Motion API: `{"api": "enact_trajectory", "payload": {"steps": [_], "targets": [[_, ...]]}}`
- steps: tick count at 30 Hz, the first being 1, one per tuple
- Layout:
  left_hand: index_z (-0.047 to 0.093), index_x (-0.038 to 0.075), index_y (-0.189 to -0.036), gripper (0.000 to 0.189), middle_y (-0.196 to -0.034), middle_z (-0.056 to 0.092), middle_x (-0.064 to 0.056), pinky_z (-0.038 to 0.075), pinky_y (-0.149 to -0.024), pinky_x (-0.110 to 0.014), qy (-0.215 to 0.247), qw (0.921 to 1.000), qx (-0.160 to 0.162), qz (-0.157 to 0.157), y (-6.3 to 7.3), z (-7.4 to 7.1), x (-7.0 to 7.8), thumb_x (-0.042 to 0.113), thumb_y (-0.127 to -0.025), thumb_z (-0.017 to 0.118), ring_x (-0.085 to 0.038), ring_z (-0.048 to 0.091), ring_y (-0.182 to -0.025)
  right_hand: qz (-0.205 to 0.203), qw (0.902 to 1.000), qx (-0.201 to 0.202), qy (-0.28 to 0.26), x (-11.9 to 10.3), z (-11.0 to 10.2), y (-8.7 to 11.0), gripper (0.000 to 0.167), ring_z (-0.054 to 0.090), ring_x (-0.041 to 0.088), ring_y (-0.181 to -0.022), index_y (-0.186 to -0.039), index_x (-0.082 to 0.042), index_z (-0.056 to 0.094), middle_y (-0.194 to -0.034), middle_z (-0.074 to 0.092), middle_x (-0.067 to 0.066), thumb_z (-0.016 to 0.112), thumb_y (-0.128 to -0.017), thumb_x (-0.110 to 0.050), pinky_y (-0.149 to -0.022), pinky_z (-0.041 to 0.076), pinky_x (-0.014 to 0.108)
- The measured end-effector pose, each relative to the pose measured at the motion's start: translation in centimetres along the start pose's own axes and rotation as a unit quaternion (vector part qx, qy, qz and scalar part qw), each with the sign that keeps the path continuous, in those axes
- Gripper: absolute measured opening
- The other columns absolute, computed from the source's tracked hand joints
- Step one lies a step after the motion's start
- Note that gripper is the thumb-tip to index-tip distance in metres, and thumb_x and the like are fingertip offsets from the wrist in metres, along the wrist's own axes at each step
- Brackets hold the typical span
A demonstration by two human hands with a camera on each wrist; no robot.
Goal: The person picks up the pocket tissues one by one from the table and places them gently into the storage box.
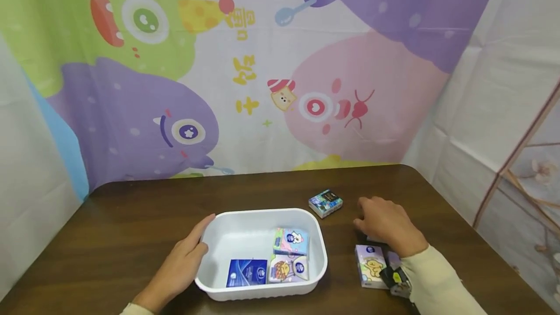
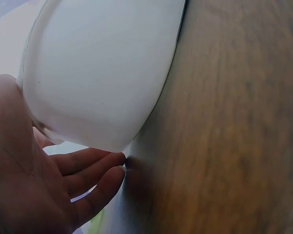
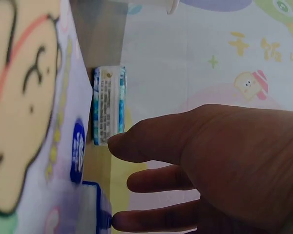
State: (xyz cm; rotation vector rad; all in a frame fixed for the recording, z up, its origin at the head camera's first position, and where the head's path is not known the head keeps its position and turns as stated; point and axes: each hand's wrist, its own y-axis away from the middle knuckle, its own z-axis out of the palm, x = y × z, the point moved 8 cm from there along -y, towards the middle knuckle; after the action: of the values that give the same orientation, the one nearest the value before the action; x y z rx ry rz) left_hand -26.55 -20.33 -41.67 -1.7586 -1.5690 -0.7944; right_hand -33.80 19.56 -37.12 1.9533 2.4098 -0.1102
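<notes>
Nearest, I log the bear-printed pack [image 1: 372, 267] on the surface [image 1: 131, 237], long axis running away toward the right hand [image 1: 388, 223], the closer one, thumb and fingers apart; the left hand [image 1: 180, 261] touches the white tray [image 1: 258, 293], fingers extended. The right wrist view gives me a blue-edged pack [image 3: 91, 208] just beside the right hand, contact unclear, which the head view mostly hides; beyond lies the dark patterned pack [image 1: 325, 203].

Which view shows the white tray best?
The head view: the white tray shows nearly whole, inside included. Left wrist gives only its outside, close up; right wrist, apparently just some rim at the top.
</notes>
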Motion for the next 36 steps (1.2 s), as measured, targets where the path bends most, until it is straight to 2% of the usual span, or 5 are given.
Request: {"api": "enact_trajectory", "payload": {"steps": [5, 10, 18, 30, 36], "targets": [[0.034, 0.019, -0.157, 0.058, -0.156, 0.04, -0.016, 0.037, -0.105, -0.057, -0.005, 1.0, -0.001, 0.004, 0.04, 0.0, 0.1, 0.008, -0.101, 0.04, -0.036, 0.043, -0.137, -0.006, 1.0, -0.005, -0.001, -0.26, 0.08, 0.03, 0.037, 0.066, 0.034, -0.089, -0.111, -0.006, 0.067, -0.096, 0.067, 0.007, 0.075, -0.086, -0.032, -0.07, 0.049, 0.056], [0.034, 0.018, -0.157, 0.058, -0.155, 0.04, -0.017, 0.038, -0.105, -0.056, -0.01, 0.9999, -0.003, 0.006, 0.14, -0.05, 0.0, 0.008, -0.101, 0.04, -0.036, 0.044, -0.136, -0.009, 0.9999, -0.007, -0.007, -0.41, 0.37, 0.0, 0.041, 0.066, 0.034, -0.092, -0.116, -0.005, 0.067, -0.101, 0.069, 0.009, 0.075, -0.086, -0.032, -0.073, 0.05, 0.057], [0.034, 0.018, -0.157, 0.058, -0.155, 0.041, -0.017, 0.04, -0.102, -0.055, -0.014, 0.9998, 0.002, 0.011, 0.1, -0.09, 0.0, 0.008, -0.1, 0.04, -0.035, 0.047, -0.134, -0.015, 0.9998, 0.004, -0.012, -0.42, 0.29, 0.01, 0.037, 0.063, 0.03, -0.093, -0.11, -0.006, 0.068, -0.094, 0.063, 0.006, 0.075, -0.084, -0.031, -0.075, 0.049, 0.057], [0.033, 0.018, -0.157, 0.058, -0.156, 0.038, -0.016, 0.038, -0.105, -0.058, -0.01, 0.9999, -0.004, 0.004, 0.04, 0.03, 0.05, 0.008, -0.1, 0.04, -0.037, 0.043, -0.137, 0.011, 0.9995, -0.03, -0.009, 0.41, 0.51, -0.03, 0.044, 0.063, 0.033, -0.093, -0.118, -0.003, 0.065, -0.101, 0.064, 0.013, 0.077, -0.086, -0.03, -0.078, 0.05, 0.056], [0.033, 0.018, -0.157, 0.058, -0.157, 0.038, -0.016, 0.037, -0.106, -0.057, -0.011, 0.9999, -0.004, 0.002, -0.03, 0.04, 0.04, 0.008, -0.1, 0.04, -0.036, 0.043, -0.137, 0.008, 0.9993, -0.035, 0.0, 0.28, 0.71, -0.07, 0.042, 0.063, 0.031, -0.09, -0.117, -0.003, 0.065, -0.099, 0.064, 0.012, 0.077, -0.085, -0.028, -0.075, 0.051, 0.055]]}}
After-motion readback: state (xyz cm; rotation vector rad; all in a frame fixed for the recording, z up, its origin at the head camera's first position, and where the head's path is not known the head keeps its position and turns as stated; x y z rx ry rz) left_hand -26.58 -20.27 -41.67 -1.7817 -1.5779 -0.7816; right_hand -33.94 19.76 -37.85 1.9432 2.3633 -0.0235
